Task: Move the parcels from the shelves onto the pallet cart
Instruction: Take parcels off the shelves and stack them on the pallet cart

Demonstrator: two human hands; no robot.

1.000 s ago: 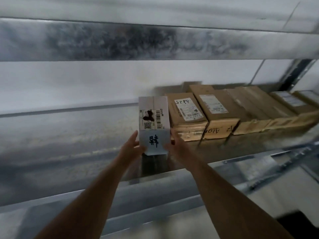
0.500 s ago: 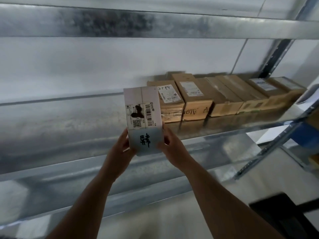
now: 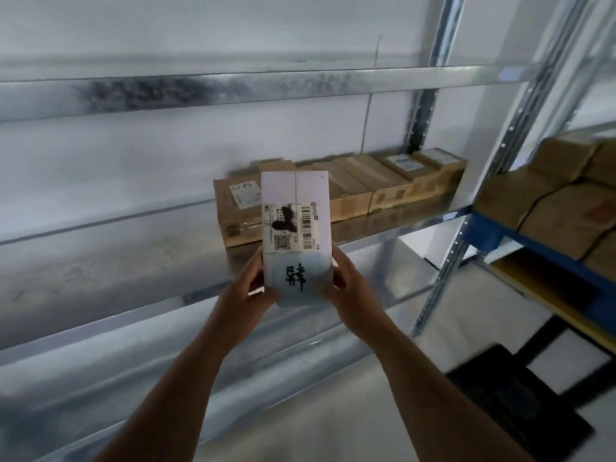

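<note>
Between our left hand (image 3: 248,291) and right hand (image 3: 350,288), fingers curled round its sides, 1 white parcel (image 3: 296,228) hangs off the shelf (image 3: 100,261); brown parcels (image 3: 366,188) remain, cart unseen.

You have just one camera, and it sits on your head. It looks forward and a bit down, along your two arms, toward the metal shelf (image 3: 133,248) in front of you. It is close: your left hand (image 3: 246,291) and right hand (image 3: 350,291) sit near the middle of the picture, holding the white box (image 3: 295,225) up. The lens is wide, so the straight shelf bars look bent. On the right edge you see a blue rack (image 3: 533,248). No other view shares this scene.
</note>
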